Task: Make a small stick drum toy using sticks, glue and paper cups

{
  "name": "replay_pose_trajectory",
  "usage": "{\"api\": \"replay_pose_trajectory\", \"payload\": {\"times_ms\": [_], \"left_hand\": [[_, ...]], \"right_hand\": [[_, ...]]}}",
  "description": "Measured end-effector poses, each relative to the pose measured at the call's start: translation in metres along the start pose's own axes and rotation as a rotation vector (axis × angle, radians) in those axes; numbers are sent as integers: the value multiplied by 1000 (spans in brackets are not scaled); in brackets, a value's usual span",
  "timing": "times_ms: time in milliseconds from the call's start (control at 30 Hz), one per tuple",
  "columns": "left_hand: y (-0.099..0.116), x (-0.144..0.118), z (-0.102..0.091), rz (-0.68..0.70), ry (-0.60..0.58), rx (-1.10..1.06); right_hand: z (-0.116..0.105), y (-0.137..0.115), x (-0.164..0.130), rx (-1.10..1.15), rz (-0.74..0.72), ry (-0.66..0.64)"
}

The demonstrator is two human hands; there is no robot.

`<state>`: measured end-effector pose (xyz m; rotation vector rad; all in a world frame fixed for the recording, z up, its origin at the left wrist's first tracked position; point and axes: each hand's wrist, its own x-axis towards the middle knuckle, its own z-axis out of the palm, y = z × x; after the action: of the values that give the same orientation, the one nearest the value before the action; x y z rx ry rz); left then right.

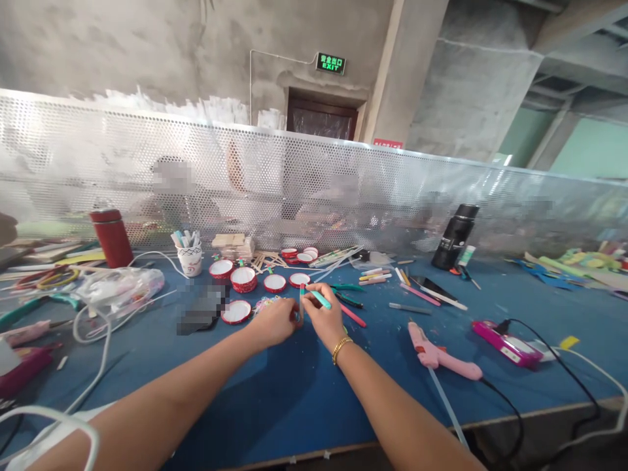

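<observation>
My left hand point(279, 322) pinches the lower part of a small flat craft stick point(302, 294) held upright, its top coloured red and green. Close beside it on the right, my right hand point(324, 316) is closed around a teal marker point(318, 298), whose tip points toward the stick. My right fingers are at the stick too; whether they touch it I cannot tell. Behind the hands lie red-rimmed round lids with white insides, one lid point(299, 280) just beyond the stick. A pile of small colourful bits point(267, 303) is partly hidden by my left hand.
Pliers point(347, 294) and a red marker point(353, 316) lie right of my hands. A pink glue gun point(441, 356) and a magenta power strip point(507, 343) with cables are farther right. Left are a phone point(202, 307), a cup of markers point(189, 260) and a red bottle point(112, 239). Perforated metal screens the back.
</observation>
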<state>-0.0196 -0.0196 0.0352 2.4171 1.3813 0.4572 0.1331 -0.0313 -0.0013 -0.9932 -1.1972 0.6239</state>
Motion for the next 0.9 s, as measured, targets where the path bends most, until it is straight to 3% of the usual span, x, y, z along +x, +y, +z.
{"api": "replay_pose_trajectory", "payload": {"times_ms": [233,533,733,900], "left_hand": [[4,-2,28,-7,102,-206],[2,0,29,29,90,-441],[-7,6,30,-52,90,-430],[-10,12,31,-156,31,-658]], "right_hand": [[-1,-3,-3,8,27,-53],[-5,-4,-4,61,58,-118],[-10,-12,-3,2,-8,51],[-11,-14,-3,-7,-62,113]]}}
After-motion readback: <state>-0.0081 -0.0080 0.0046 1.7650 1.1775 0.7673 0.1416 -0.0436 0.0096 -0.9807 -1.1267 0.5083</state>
